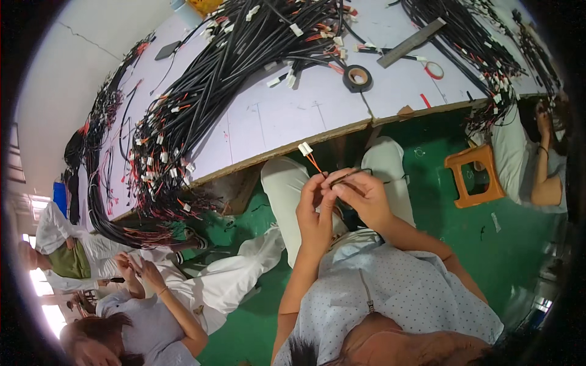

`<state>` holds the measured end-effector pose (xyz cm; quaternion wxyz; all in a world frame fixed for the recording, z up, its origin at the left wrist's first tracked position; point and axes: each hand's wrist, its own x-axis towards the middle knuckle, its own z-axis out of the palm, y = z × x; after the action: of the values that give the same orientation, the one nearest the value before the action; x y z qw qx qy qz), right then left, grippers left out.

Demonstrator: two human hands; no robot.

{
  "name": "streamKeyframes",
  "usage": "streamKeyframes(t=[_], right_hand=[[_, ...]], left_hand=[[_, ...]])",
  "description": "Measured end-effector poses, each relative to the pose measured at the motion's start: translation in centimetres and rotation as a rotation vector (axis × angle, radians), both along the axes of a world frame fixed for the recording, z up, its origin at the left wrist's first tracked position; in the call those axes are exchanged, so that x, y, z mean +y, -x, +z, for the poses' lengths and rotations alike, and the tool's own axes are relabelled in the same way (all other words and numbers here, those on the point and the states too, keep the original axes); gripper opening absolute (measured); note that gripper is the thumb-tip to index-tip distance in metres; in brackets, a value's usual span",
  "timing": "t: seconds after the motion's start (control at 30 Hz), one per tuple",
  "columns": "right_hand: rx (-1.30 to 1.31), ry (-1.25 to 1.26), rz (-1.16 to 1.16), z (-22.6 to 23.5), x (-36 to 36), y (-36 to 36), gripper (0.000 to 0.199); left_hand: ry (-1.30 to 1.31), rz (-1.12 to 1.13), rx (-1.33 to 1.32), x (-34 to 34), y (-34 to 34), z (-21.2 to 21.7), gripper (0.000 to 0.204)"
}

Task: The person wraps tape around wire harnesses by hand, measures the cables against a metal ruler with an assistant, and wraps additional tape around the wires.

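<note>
In front of my lap, past the table's near edge, both hands hold one thin wire lead. My left hand (314,210) is closed, its fingertips pinching the lead where orange wires (314,161) come out. A white plug connector (305,149) sticks up at the end of those wires. Right beside it, my right hand (363,195) is closed too, with thumb and finger on a dark stretch of the same lead. The fingers hide most of the part between them, so I cannot tell whether tape is wrapped there.
Bundles of black cables (213,79) with white connectors cover much of the white table (268,125). A black tape roll (357,78), a metal ruler (412,43) and a red-rimmed tape roll (434,70) lie on it. An orange stool (474,175) stands at right. Other people sit on both sides.
</note>
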<state>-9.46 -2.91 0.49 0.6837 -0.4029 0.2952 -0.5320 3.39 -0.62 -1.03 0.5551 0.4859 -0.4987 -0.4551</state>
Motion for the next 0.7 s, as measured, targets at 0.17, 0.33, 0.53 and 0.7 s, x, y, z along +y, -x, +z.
streamKeyframes(t=[0.17,0.33,0.53,0.7], right_hand=[[0.384,0.375,-0.15,0.8,-0.4,0.7,0.017],[0.656,0.499,-0.222,1.4,-0.6,1.0,0.021],[0.768,0.62,-0.288,0.5,-0.5,1.9,0.021],[1.108,0.98,-0.429,2.2,-4.1,3.4,0.023]], left_hand=[[0.038,-0.009,-0.018,-0.9,0.8,1.8,0.033],[-0.073,-0.057,-0.077,-2.6,1.1,1.8,0.03],[0.015,-0.059,-0.011,-2.7,1.2,0.5,0.028],[-0.153,-0.037,-0.034,-2.3,0.5,1.7,0.024]])
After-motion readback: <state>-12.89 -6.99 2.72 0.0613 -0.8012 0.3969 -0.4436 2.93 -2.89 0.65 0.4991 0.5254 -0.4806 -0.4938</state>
